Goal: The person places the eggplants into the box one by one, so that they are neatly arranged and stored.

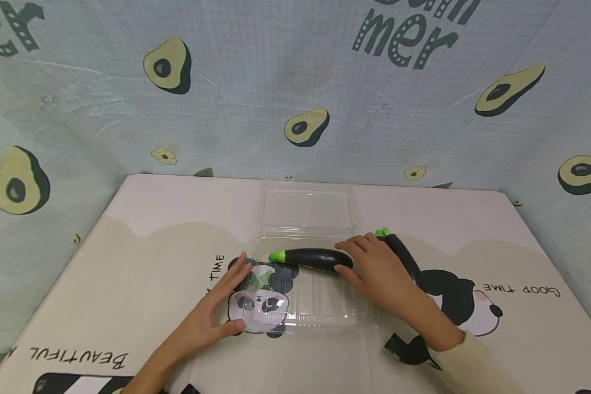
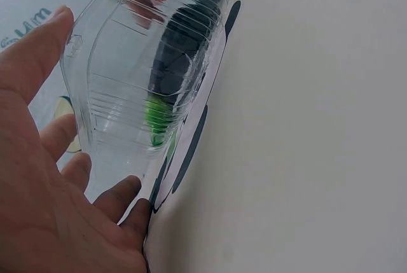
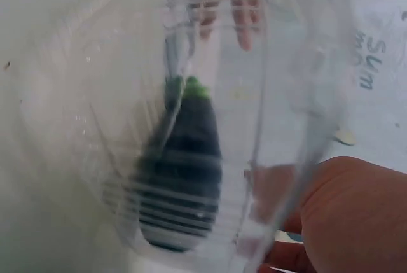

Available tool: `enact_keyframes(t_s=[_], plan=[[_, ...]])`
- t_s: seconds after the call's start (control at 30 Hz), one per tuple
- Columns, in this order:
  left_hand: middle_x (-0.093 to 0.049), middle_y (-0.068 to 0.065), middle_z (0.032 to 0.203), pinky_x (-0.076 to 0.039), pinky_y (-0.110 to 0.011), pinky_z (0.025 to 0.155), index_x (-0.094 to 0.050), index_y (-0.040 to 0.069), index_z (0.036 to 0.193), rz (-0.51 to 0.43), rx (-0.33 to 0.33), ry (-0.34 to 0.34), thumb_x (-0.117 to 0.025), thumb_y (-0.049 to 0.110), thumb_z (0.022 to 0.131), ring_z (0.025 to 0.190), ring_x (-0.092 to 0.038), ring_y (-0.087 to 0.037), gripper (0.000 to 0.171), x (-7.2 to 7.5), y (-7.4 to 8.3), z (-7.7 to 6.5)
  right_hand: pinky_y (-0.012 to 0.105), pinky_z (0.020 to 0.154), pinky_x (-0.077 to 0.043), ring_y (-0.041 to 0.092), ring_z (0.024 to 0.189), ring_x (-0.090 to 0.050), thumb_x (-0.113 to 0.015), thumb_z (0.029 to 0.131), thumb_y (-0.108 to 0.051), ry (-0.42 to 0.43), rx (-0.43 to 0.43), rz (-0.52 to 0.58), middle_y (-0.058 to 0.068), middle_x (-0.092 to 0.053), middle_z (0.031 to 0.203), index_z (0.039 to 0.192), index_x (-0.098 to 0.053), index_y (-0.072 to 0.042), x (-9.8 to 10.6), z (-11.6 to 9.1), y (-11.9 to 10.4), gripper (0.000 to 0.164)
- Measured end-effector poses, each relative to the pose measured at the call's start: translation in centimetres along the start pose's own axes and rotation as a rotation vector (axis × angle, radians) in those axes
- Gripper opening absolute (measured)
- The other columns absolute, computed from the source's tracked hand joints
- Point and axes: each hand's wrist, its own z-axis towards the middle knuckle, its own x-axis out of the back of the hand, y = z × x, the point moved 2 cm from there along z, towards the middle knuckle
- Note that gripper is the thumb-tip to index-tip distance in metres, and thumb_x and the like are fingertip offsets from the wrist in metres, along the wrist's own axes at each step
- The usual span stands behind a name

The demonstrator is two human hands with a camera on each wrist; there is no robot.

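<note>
A clear plastic clamshell box lies with its lid folded back. Inside its base rests a dark toy-like eggplant, green stem toward the left. My left hand is at the box's left side, fingers spread and thumb at the near corner; the left wrist view has the thumb right at the rim. My right hand reaches over the right wall, thumb and fingers either side of the eggplant's blunt end. A gap shows between those fingers and the eggplant in the right wrist view.
Right of the box, partly behind my right hand, lie more eggplants with two green stems showing. A panda-printed cloth covers the table. An avocado-patterned sheet hangs behind. A dark-edged object sits at the near left edge.
</note>
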Motion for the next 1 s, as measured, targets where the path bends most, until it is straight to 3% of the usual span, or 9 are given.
enact_keyframes(t_s=[0.2,0.3,0.4,0.5,0.7,1.0], plan=[[-0.011,-0.007,0.16,-0.011,-0.021,0.111,-0.03,0.01,0.15,-0.002,-0.005,-0.003,-0.074,0.011,0.077,0.145,-0.01,-0.027,0.085,-0.1,-0.1,0.1,0.046,0.095,-0.045,0.028,0.11,-0.055,-0.074,0.084,-0.021,0.124,0.013,0.125,0.006,-0.06,0.113,0.118,-0.062,-0.007,1.5,-1.6,1.4,0.039],[-0.011,-0.007,0.16,-0.011,-0.022,0.111,-0.031,0.009,0.15,0.003,-0.004,-0.001,-0.075,0.012,0.077,0.145,-0.01,-0.028,0.085,-0.1,-0.1,0.1,0.036,0.08,-0.051,0.021,0.097,-0.057,-0.077,0.08,-0.014,0.189,0.003,0.174,0.004,-0.058,0.114,0.12,-0.061,-0.008,1.9,-2.7,2.2,0.043],[-0.011,-0.007,0.16,-0.011,-0.021,0.111,-0.031,0.01,0.15,0.006,-0.005,0.004,-0.075,0.012,0.077,0.145,-0.01,-0.029,0.086,0.0,-0.1,0.1,0.024,0.063,-0.045,0.013,0.081,-0.052,-0.078,0.079,-0.009,0.234,-0.021,0.199,0.002,-0.057,0.11,0.123,-0.059,-0.008,2.0,-3.7,2.9,0.048],[-0.011,-0.007,0.16,-0.011,-0.021,0.111,-0.031,0.011,0.15,0.001,-0.008,0.007,-0.075,0.012,0.077,0.145,-0.01,-0.031,0.085,0.0,-0.1,0.1,0.021,0.053,-0.036,0.01,0.071,-0.044,-0.077,0.078,-0.007,0.271,-0.068,0.208,0.001,-0.056,0.1,0.125,-0.058,-0.008,2.2,-4.7,3.4,0.05],[-0.012,-0.01,0.159,-0.011,-0.017,0.11,-0.031,0.007,0.149,-0.003,-0.035,0.019,-0.074,0.012,0.077,0.145,-0.011,-0.03,0.084,0.0,0.2,0.1,0.017,0.048,-0.031,0.005,0.056,-0.037,-0.079,0.077,-0.007,0.293,-0.193,0.22,-0.002,-0.052,0.083,0.124,-0.059,-0.01,2.2,-6.5,4.5,0.051],[-0.012,-0.009,0.159,-0.011,-0.016,0.11,-0.031,0.005,0.149,-0.007,-0.027,0.02,-0.074,0.01,0.077,0.145,-0.011,-0.027,0.084,-0.1,0.2,0.0,0.019,0.048,-0.031,0.007,0.058,-0.04,-0.078,0.078,-0.005,0.361,-0.329,0.347,-0.001,-0.058,0.087,0.128,-0.059,-0.016,2.0,-8.9,5.8,0.055]])
